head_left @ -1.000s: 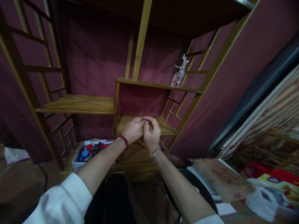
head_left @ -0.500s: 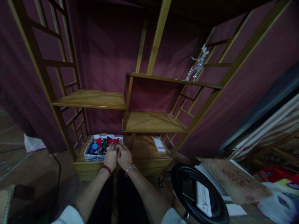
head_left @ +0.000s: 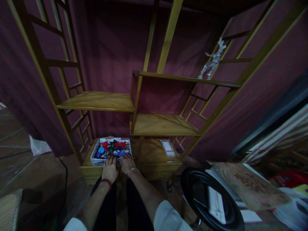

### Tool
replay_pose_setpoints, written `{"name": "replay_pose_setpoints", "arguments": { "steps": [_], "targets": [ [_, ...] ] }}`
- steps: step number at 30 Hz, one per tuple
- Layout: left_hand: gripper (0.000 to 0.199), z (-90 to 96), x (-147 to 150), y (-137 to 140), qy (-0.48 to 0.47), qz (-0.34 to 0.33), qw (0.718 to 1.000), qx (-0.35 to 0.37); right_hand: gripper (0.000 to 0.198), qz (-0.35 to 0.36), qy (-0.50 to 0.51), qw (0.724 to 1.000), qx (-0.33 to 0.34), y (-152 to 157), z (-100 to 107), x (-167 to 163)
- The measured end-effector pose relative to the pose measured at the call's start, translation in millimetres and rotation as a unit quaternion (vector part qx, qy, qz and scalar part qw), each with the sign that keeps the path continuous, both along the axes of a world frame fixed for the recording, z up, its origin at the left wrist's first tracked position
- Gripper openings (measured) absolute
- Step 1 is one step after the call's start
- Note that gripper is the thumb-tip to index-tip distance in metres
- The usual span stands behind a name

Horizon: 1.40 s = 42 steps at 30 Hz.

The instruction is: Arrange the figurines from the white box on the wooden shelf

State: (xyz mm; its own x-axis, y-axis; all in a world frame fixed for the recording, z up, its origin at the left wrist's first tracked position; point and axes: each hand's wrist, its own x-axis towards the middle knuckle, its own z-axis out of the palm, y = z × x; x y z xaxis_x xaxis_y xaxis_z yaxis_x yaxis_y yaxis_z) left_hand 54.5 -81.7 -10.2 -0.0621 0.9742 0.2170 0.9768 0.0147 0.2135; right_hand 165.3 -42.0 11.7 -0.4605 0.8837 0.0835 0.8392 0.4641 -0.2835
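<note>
A shallow white cardboard box (head_left: 96,162) stands on the lowest shelf at the left. Small colourful figurines (head_left: 112,148), in red, blue and dark green, fill it. My left hand (head_left: 110,170), with a red bead bracelet at the wrist, lies over the box's front edge, its fingers stretched out and slightly spread. Beside it, my right hand (head_left: 127,163), wearing a silver bangle, reaches over the same edge near the right corner, fingers extended by a blue figurine. Neither hand visibly holds anything; the fingertips are partly lost among the figurines.
The wooden shelf unit (head_left: 166,125) rises around the box. A clear deer ornament (head_left: 213,61) stands on an upper right shelf; a blurred white card (head_left: 167,148) lies on the bottom one. At the right are a black round stool (head_left: 189,183) bearing a phone-like object, and papers (head_left: 247,183).
My hands were together over the box's front right corner; now they are apart, the left one shifted left and back, fingers spread. The view has turned slightly.
</note>
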Motion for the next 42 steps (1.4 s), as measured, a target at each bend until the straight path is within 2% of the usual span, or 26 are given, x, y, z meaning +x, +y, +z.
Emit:
{"name": "replay_pose_setpoints", "arguments": {
  "steps": [6,9,12,15,18,21,25,32,42],
  "targets": [
    [0.037,7.2,-5.4,3.6,0.009,0.024,0.996,0.09,0.039,-0.02,0.019,1.0,0.013,0.6,-11.9,0.7],
    [0.036,9.2,-8.3,4.3,0.004,0.083,0.99,0.115,0.041,-0.015,0.049,0.998,0.038,-2.2,-20.3,3.6],
    [0.036,8.3,-12.7,6.7,-0.012,0.134,0.986,0.094,0.044,-0.003,0.075,0.995,0.058,-4.5,-26.7,6.4],
    [0.037,7.0,-17.9,9.9,-0.03,0.158,0.986,0.043,0.047,0.001,0.087,0.994,0.068,-5.6,-31.5,7.3],
    [0.038,6.6,-22.7,12.5,-0.048,0.156,0.987,-0.014,0.047,-0.003,0.092,0.993,0.075,-6.5,-36.3,6.4],
    [0.039,6.0,-26.5,14.6,-0.055,0.141,0.988,-0.037,0.048,-0.007,0.094,0.993,0.075,-7.8,-39.8,5.7],
    [0.038,4.1,-29.8,17.1,-0.072,0.11,0.991,-0.037,0.053,-0.001,0.09,0.993,0.07,-9.7,-38.6,6.3],
    [0.037,4.1,-30.8,17.1,-0.124,0.123,0.984,-0.036,0.06,0.019,0.057,0.997,0.053,-12.1,-28.0,8.3],
    [0.036,12.0,-41.8,17.3,-0.144,0.116,0.98,-0.069,0.065,0.019,0.022,0.999,0.029,-14.4,-23.2,8.0]
  ]
}}
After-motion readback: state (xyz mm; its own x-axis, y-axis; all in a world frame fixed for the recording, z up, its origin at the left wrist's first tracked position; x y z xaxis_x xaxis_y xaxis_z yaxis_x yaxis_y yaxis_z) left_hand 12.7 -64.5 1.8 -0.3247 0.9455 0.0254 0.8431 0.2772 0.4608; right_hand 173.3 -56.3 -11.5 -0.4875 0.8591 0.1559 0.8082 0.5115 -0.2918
